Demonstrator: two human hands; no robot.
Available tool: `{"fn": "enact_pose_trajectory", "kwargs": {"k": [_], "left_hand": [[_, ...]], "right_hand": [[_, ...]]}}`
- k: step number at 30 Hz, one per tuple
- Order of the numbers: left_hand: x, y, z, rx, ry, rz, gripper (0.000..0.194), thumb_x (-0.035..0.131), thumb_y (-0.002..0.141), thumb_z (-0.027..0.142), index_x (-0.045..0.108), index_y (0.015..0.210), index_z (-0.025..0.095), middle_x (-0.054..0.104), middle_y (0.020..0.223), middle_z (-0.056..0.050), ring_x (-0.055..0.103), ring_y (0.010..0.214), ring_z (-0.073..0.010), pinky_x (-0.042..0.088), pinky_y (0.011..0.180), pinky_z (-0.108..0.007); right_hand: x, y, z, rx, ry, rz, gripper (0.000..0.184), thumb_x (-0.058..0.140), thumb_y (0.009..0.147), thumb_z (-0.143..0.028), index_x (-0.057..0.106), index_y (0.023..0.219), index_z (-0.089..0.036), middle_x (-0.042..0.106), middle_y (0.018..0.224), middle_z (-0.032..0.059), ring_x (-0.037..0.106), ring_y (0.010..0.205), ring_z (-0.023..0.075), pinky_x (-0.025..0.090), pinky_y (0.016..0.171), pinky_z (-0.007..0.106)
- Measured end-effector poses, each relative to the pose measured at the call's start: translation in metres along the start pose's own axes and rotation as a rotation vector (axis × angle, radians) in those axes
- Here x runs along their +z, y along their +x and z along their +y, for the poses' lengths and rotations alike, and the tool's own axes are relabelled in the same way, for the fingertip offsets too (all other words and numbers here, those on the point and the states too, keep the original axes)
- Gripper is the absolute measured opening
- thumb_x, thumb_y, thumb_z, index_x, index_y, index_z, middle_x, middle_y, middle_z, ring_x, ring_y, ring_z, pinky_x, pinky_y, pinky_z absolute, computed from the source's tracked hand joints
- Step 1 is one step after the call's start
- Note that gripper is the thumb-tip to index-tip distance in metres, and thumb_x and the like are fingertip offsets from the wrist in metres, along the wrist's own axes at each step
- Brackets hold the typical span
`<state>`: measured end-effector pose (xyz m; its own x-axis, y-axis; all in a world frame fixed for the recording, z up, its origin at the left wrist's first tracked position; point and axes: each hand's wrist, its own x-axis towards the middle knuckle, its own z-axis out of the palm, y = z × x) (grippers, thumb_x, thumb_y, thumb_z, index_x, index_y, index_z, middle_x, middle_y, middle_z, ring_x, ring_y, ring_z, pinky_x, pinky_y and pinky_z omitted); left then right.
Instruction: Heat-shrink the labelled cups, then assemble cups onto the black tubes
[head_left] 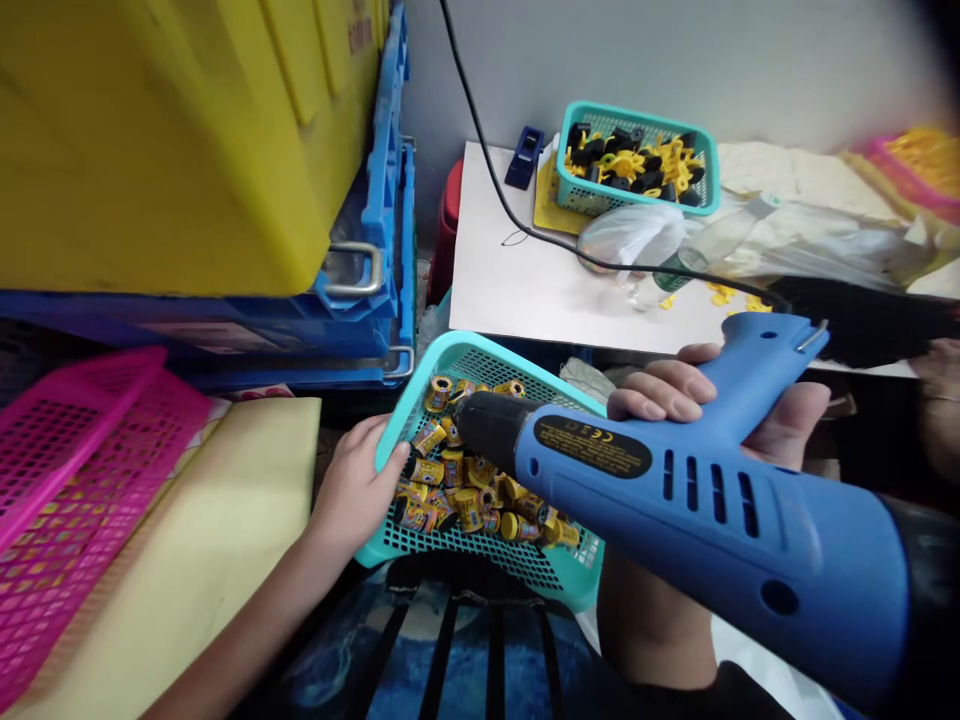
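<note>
My right hand (720,405) is wrapped round the handle of a blue heat gun (675,490). Its black nozzle (491,430) points into a teal basket (420,545) of several small yellow-wrapped rolls (465,485). My left hand (356,490) grips the basket's left rim, thumb over the edge. The basket sits tilted on a dark slatted seat (465,640) below me.
A pink basket (67,480) and a yellow pad (217,530) lie at left under stacked blue and yellow crates (225,150). Beyond, a white tabletop (517,270) bears a second teal basket (637,160) of black and yellow parts, plastic bags, a black cord. Another person's hand (941,375) shows at right.
</note>
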<state>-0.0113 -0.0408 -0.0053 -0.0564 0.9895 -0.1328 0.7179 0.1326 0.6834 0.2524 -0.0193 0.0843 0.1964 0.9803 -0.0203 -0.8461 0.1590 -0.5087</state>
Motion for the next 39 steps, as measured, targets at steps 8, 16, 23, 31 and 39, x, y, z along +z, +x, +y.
{"fn": "enact_pose_trajectory", "kwargs": {"k": [8,16,23,31,39], "left_hand": [[0.0,-0.001,-0.001,0.011,-0.001,0.007,0.045,0.044,0.085,0.047,0.066,0.111,0.017,0.066,0.12,-0.011,0.06,0.114,-0.0302,0.046,0.104,-0.046],[0.0,0.0,-0.001,-0.019,-0.005,-0.018,0.05,0.041,0.085,0.049,0.065,0.111,0.014,0.065,0.121,-0.014,0.06,0.114,-0.0309,0.045,0.105,-0.046],[0.003,0.001,-0.006,-0.018,-0.011,-0.012,0.047,0.043,0.085,0.048,0.065,0.11,0.016,0.065,0.12,-0.013,0.06,0.113,-0.0308,0.046,0.104,-0.047],[0.005,0.002,-0.013,-0.017,-0.014,-0.015,0.043,0.044,0.086,0.047,0.065,0.11,0.018,0.067,0.118,-0.011,0.061,0.111,-0.0295,0.047,0.103,-0.045],[0.015,0.001,-0.022,0.022,0.262,0.054,0.056,0.038,0.093,0.04,0.049,0.138,0.008,0.052,0.138,-0.022,0.046,0.128,-0.0373,0.038,0.107,-0.056]], "right_hand": [[0.006,-0.006,0.001,-0.08,-0.046,-0.01,0.053,0.086,0.062,-0.047,0.056,0.094,-0.017,0.046,0.068,-0.0067,0.048,0.056,0.0059,0.05,0.058,0.022],[0.009,-0.01,0.001,-0.067,-0.103,0.04,0.05,0.085,0.058,-0.037,0.052,0.093,-0.02,0.039,0.062,-0.0089,0.038,0.047,0.0051,0.044,0.049,0.02],[0.008,-0.009,0.002,-0.086,-0.143,0.04,0.052,0.085,0.057,-0.04,0.051,0.092,-0.021,0.036,0.061,-0.009,0.033,0.045,0.0059,0.041,0.045,0.021],[0.0,-0.009,0.001,-0.041,-0.144,-0.049,0.047,0.083,0.061,-0.044,0.056,0.09,-0.019,0.035,0.059,-0.008,0.028,0.044,0.0058,0.038,0.043,0.021],[0.0,-0.013,-0.002,-0.126,-0.22,0.107,0.047,0.084,0.058,-0.044,0.059,0.091,-0.022,0.038,0.062,-0.0064,0.037,0.05,0.0078,0.046,0.05,0.023]]}}
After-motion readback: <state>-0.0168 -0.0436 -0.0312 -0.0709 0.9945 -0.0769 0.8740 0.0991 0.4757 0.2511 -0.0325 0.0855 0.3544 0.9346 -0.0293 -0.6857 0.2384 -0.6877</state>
